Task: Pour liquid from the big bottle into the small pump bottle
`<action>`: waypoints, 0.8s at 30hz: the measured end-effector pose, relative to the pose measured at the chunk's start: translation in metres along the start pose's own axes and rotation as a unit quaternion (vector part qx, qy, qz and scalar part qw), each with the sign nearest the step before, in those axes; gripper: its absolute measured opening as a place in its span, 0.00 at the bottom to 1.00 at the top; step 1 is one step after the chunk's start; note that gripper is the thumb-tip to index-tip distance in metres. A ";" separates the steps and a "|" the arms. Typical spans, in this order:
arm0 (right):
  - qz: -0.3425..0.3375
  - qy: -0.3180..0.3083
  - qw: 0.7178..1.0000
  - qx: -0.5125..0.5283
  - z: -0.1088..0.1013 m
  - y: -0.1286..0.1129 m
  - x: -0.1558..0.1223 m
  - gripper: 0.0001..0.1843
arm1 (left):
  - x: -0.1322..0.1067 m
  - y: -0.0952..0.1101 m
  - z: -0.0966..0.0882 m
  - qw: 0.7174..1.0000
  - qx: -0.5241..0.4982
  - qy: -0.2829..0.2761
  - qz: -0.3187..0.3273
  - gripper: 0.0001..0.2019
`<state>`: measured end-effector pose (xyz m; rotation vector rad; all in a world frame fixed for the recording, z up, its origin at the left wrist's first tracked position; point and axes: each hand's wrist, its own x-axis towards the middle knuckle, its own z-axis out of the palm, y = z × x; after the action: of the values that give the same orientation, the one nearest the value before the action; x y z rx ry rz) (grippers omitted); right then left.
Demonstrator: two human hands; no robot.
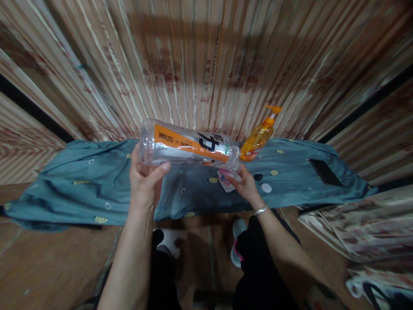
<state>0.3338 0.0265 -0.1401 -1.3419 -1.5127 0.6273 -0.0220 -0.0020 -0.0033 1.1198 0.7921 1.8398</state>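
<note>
A large clear plastic bottle (pixel 190 144) with an orange and silver label lies sideways in the air above the cloth, its mouth to the right. My left hand (pixel 146 176) is wrapped round its base, thumb on the near side. At the neck end, my right hand (pixel 245 183) has its fingers closed about the neck; the fingertips are partly hidden. Below them a small pink and white packet (pixel 226 180) rests on the cloth. Just beyond the bottle's mouth stands an orange pump bottle (pixel 258 137) with yellow liquid, slightly blurred.
A teal patterned cloth (pixel 183 202) covers the narrow table. On it lie a white round cap (pixel 266 187), a small black object (pixel 258 177) and a dark phone (pixel 325 172) at the right. Striped curtain fabric (pixel 200 64) hangs behind. A bag (pixel 380 288) sits at lower right.
</note>
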 end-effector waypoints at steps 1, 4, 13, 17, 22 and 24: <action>0.001 0.002 1.000 0.001 0.000 0.000 0.000 0.30 | 0.000 0.000 0.000 1.000 0.002 -0.001 0.000 0.39; 0.008 0.008 1.000 -0.002 0.000 -0.002 0.000 0.30 | -0.001 0.001 0.002 1.000 0.000 0.005 0.001 0.39; -0.001 0.007 1.000 -0.008 -0.002 -0.006 0.000 0.31 | -0.003 0.002 0.005 1.000 -0.003 0.009 -0.001 0.39; -0.001 0.001 1.000 -0.012 -0.001 -0.003 0.000 0.29 | -0.002 0.003 0.006 1.000 0.003 0.009 -0.001 0.38; 0.002 0.000 1.000 -0.004 0.000 0.000 0.000 0.30 | -0.002 0.003 0.006 1.000 -0.001 0.011 -0.002 0.37; 0.003 0.002 1.000 -0.002 0.000 0.000 0.000 0.31 | -0.002 0.003 0.005 1.000 -0.004 0.013 -0.005 0.36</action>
<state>0.3335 0.0264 -0.1403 -1.3510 -1.5075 0.6254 -0.0178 -0.0044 0.0002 1.0865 0.8036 1.8513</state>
